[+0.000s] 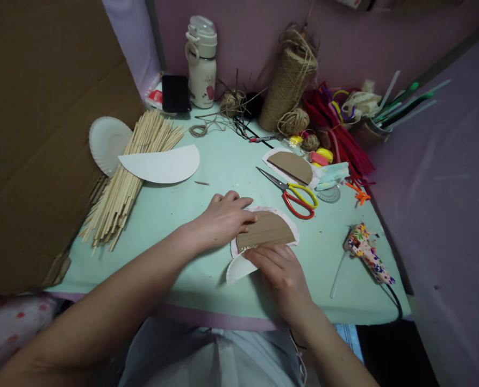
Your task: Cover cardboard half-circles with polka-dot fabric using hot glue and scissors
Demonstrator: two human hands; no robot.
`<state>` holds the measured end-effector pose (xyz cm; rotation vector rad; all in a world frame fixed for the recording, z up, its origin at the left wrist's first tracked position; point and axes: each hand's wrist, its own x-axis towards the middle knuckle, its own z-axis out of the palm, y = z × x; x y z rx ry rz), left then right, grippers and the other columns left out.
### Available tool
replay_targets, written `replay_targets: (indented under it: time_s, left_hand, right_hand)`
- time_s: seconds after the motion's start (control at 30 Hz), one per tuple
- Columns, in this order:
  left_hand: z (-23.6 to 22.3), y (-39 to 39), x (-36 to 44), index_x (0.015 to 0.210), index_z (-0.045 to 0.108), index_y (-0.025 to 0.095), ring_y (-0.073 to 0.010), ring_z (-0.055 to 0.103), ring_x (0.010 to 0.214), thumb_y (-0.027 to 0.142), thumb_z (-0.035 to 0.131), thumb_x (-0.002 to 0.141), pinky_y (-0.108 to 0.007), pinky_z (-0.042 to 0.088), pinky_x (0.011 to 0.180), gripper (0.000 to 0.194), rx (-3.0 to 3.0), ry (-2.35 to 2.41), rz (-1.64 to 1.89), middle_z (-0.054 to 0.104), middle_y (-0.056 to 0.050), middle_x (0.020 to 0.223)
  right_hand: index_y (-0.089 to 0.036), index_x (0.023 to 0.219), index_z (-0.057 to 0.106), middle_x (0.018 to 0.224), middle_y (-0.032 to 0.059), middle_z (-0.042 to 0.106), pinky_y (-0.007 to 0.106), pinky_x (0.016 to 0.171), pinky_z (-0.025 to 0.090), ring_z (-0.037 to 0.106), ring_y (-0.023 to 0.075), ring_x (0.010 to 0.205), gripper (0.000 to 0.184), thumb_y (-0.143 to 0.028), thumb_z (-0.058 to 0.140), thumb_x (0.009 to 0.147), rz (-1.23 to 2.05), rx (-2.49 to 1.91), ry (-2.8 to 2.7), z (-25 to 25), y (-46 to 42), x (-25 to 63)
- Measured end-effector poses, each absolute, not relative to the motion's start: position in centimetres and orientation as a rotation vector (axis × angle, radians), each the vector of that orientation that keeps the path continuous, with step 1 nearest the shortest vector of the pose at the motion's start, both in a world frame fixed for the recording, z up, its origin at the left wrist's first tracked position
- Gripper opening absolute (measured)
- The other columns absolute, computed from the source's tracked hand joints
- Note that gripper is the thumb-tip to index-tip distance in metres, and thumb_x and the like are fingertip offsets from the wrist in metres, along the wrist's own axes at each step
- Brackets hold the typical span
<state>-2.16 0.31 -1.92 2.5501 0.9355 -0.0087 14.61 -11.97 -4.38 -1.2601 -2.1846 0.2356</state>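
Before me lies a brown cardboard half-circle on white fabric with faint pink marks, which shows as a rim around the curve. My left hand rests at its left end, fingers spread, the thumb on the cardboard. My right hand is closed at the straight near edge, holding a white paper plate piece that sticks out toward me. Part of that piece is hidden under the fingers. A shiny strip shows along the edge there. Scissors with red and yellow handles lie beyond, near a second cardboard half-circle on white backing.
Left are bamboo sticks, a white half-plate on them and a ridged paper plate. Behind stand a bottle and a twine roll. At right lies a colourful-patterned glue gun with a cord.
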Motion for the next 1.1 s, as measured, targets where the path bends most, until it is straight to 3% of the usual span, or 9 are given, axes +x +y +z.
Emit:
replay_targets:
  time_s: [0.33, 0.6, 0.8, 1.1]
  left_hand:
    - [-2.1, 0.4, -2.1, 0.117, 0.065, 0.032, -0.031, 0.04, 0.115, 0.03, 0.047, 0.093, -0.043, 0.031, 0.085, 0.03, 2.542, 0.924, 0.0, 0.049, -0.006, 0.142]
    - [-2.3, 0.5, -2.1, 0.117, 0.065, 0.031, -0.0316, 0.04, 0.116, 0.037, 0.044, 0.095, -0.043, 0.032, 0.084, 0.031, 2.545, 0.908, 0.03, 0.049, -0.007, 0.142]
    - [-2.3, 0.5, -2.1, 0.113, 0.066, 0.03, -0.0309, 0.041, 0.115, 0.04, 0.044, 0.095, -0.043, 0.032, 0.085, 0.03, 2.547, 0.903, 0.038, 0.049, -0.007, 0.141]
    - [-2.1, 0.4, -2.1, 0.117, 0.065, 0.032, -0.0314, 0.04, 0.117, 0.032, 0.046, 0.094, -0.045, 0.032, 0.087, 0.03, 2.546, 0.912, 0.002, 0.048, -0.006, 0.143]
  right_hand:
    - [-0.027, 0.11, 0.07, 0.099, 0.0058, 0.074, 0.04, 0.08, 0.054, 0.067, 0.0228, 0.095, 0.036, -0.008, 0.047, 0.09, 0.387, -1.418, -1.818, -0.7, -12.9, 18.2]
    - [-0.02, 0.12, 0.064, 0.108, 0.0107, 0.071, 0.038, 0.074, 0.042, 0.06, 0.0245, 0.092, 0.034, -0.01, 0.045, 0.095, -0.24, -1.461, -2.417, -1.7, -11.1, 16.8]
    - [-0.018, 0.128, 0.059, 0.113, 0.0169, 0.067, 0.04, 0.066, 0.04, 0.057, 0.0292, 0.084, 0.044, -0.006, 0.049, 0.087, -0.534, -1.642, -2.584, -1.8, -11.9, 15.5]
    - [-0.019, 0.126, 0.059, 0.103, 0.0139, 0.066, 0.043, 0.072, 0.041, 0.053, 0.0275, 0.081, 0.044, -0.009, 0.054, 0.084, -0.479, -1.451, -2.838, -1.2, -11.8, 14.4]
